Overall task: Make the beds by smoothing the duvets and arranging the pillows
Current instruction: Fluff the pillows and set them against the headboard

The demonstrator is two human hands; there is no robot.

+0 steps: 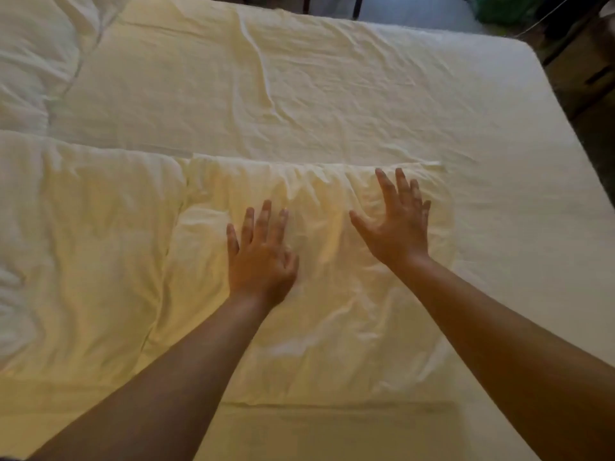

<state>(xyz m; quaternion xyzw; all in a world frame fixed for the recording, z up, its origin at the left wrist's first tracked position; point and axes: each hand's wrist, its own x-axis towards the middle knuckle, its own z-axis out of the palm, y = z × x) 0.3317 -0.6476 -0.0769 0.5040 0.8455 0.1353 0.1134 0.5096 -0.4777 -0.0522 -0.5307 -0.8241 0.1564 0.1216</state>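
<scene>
- Both of my hands lie spread on the pillow [299,294], palms down, fingers straight and fanned, grasping nothing.
- Left hand [261,257] presses flat near the pillow's middle, thumb tucked toward the right, fingertips pointing at the far edge.
- Right hand [397,221] sits further out, close to the pillow's far right corner, thumb splayed toward my left hand; whether the palm fully touches the fabric I cannot tell.
- That pillow is pale cream and heavily creased, lying on the near half of the bed just in front of me, its far edge bunched into small folds beside my right fingertips.
- Just left of it, touching its side, is the puffy duvet [83,244], rumpled, running off the left edge of view.
- Beyond the pillow stretches the fitted sheet [299,94], wrinkled, with one long crease running away from me.
- A second bulk of white bedding [30,54] is heaped at the far left corner.
- Past the bed's far right corner the dark floor [592,104] shows, with something green [506,8], too blurred to make out.
</scene>
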